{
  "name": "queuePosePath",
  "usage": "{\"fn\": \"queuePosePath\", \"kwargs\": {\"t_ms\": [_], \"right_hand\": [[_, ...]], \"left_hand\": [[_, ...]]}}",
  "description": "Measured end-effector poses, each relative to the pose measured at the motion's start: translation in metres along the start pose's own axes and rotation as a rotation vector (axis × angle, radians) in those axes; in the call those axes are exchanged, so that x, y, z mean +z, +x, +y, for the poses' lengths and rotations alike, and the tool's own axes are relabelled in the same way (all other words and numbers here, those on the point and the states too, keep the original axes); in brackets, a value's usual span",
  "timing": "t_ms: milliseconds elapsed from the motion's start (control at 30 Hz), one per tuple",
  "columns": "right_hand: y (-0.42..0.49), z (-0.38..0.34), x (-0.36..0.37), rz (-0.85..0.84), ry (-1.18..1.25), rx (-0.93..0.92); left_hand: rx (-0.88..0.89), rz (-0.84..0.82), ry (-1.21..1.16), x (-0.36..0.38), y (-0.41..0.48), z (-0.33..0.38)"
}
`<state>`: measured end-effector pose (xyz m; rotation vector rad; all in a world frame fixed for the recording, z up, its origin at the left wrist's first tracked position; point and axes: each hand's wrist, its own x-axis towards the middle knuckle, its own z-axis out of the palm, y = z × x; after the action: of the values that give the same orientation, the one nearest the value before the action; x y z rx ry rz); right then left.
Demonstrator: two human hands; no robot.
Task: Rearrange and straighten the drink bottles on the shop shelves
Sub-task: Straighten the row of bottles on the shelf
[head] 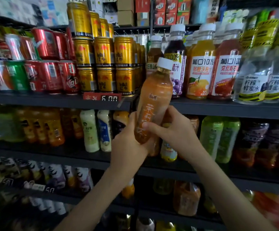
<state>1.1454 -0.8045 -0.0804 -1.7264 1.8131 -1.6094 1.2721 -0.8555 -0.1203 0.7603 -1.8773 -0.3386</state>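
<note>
Nearest the camera, two bare forearms reach up from the bottom edge, and both hands close on one orange tea bottle [153,97] with a white cap. The left hand [128,144] grips the bottle's base from the left and below, its fingers wrapped behind. The right hand [173,130] holds the lower label from the right, thumb pressed across the front and fingers curled round the back. The bottle is held in the air in front of the shelves, not standing on any of them. It tilts so that its cap leans up and to the right, and it crosses the dark front edge of the upper shelf [52,99]. Just left of it on that edge is a red price tag [102,97]. Behind the bottle's lower half, the middle shelf carries pale milky bottles [90,130], orange bottles [52,127] to the left and green bottles [218,139] to the right. On the upper shelf, gold cans [123,64] are stacked in tiers, with red cans [52,77] and a green can [17,77] further left. Right of the held bottle's cap stand a purple juice bottle [175,64], an orange juice bottle [200,72], a red juice bottle [225,72] and clear water bottles [255,80]. Farthest back, at the top, are cardboard boxes [168,12].
</note>
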Motion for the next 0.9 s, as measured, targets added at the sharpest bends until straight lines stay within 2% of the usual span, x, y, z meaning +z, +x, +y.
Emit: {"fn": "queuePosePath", "kwargs": {"t_ms": [100,267,333,433,500,567,700,800,900], "right_hand": [[-0.022,0.021,0.005,-0.023,-0.006,0.073],[-0.055,0.056,0.003,-0.047,0.147,0.211],[-0.065,0.071,-0.001,-0.064,0.175,0.254],[-0.078,0.09,-0.002,-0.102,0.21,0.315],[-0.084,0.101,-0.001,-0.117,0.267,0.363],[-0.087,0.108,0.003,-0.07,0.256,0.369],[-0.09,0.107,0.013,0.135,-0.061,0.345],[-0.09,0.115,0.012,0.229,-0.117,0.355],[-0.092,0.128,-0.002,0.287,-0.144,0.365]], "left_hand": [[0.018,-0.032,0.038,0.009,-0.025,-0.009],[-0.043,-0.192,0.16,0.035,-0.055,-0.009],[-0.117,-0.356,0.165,0.041,-0.051,-0.013],[-0.279,-0.631,-0.041,0.046,-0.042,-0.021],[-0.248,-0.634,-0.037,0.052,-0.047,-0.02],[-0.232,-0.558,0.01,0.062,-0.054,-0.018],[-0.29,-0.468,0.073,0.091,-0.063,-0.015],[-0.23,-0.475,0.103,0.104,-0.069,-0.012],[-0.217,-0.581,-0.093,0.109,-0.065,-0.016]]}}
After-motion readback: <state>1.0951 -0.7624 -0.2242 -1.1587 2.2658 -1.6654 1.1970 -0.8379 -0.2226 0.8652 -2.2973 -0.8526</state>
